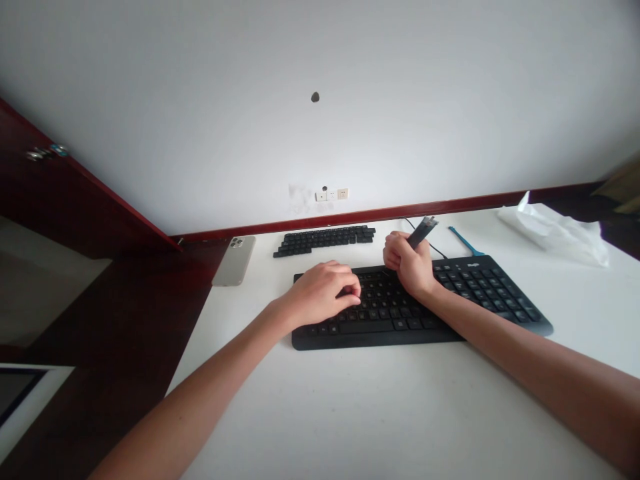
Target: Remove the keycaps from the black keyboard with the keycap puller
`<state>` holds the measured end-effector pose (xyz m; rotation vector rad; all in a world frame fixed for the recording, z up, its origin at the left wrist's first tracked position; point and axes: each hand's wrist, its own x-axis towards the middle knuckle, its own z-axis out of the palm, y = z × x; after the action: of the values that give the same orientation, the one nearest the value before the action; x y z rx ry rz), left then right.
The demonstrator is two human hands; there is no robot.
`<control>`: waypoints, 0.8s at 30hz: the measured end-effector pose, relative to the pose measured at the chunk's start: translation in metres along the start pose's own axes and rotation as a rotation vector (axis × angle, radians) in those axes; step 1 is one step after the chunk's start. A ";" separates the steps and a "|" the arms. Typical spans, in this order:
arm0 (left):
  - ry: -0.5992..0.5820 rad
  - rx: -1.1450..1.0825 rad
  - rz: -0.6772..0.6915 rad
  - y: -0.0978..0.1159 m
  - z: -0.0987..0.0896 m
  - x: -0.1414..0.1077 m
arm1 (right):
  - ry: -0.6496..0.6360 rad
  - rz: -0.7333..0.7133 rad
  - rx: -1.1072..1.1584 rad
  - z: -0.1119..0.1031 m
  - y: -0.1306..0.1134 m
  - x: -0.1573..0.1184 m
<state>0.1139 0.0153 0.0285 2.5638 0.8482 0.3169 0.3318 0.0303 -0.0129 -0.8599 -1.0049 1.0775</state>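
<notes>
A black keyboard (370, 327) lies on the white table under both of my hands. My left hand (327, 290) rests over its left part, fingers curled in towards the thumb. Whatever those fingers may hold is hidden. Above the keyboard's upper middle, my right hand (410, 263) is closed in a fist around a dark grey stick-like tool (423, 231). The tool's upper end sticks out above the fist and its lower end is out of sight. Behind the keyboard, loose black keycaps (327, 239) are laid out in rows.
A phone (235, 261) lies at the table's left edge. Beyond the keyboard are a blue tool (466, 241) and a thin black cable (439, 252). A crumpled white plastic bag (555, 233) lies at the back right. The wall behind carries sockets (332, 195).
</notes>
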 end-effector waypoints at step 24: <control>0.023 0.025 -0.372 -0.067 -0.043 -0.014 | -0.021 0.006 -0.053 -0.001 0.003 0.000</control>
<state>0.0540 0.0692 0.0343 2.3629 1.3158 0.2226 0.3318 0.0310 -0.0163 -0.8967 -1.0532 1.0703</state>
